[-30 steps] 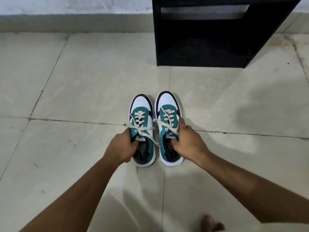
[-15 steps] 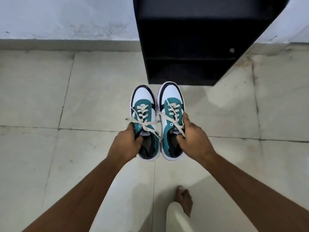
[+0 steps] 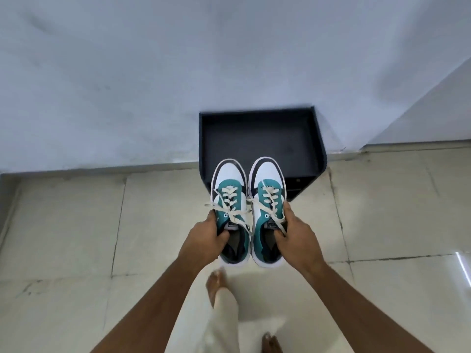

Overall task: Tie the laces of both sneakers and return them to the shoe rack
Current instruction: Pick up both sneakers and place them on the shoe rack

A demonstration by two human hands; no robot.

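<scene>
Two white, teal and black sneakers hang side by side in the air, toes pointing away from me. My left hand (image 3: 207,235) grips the left sneaker (image 3: 230,200) at its collar, fingers inside the opening. My right hand (image 3: 297,235) grips the right sneaker (image 3: 269,194) the same way. Both have cream laces tied in bows, with loose ends trailing sideways. The black shoe rack (image 3: 260,141) stands against the wall just beyond the toes; its flat top with a raised rim is seen from above.
A pale wall (image 3: 153,85) rises behind the rack, with a corner at the right. Light floor tiles (image 3: 63,225) spread on all sides. My bare feet and a pale trouser leg (image 3: 224,314) show below the shoes.
Both hands lifted the sneakers off the floor and carried them up and forward toward the rack. The view rose, so the rack's top shows from above.
</scene>
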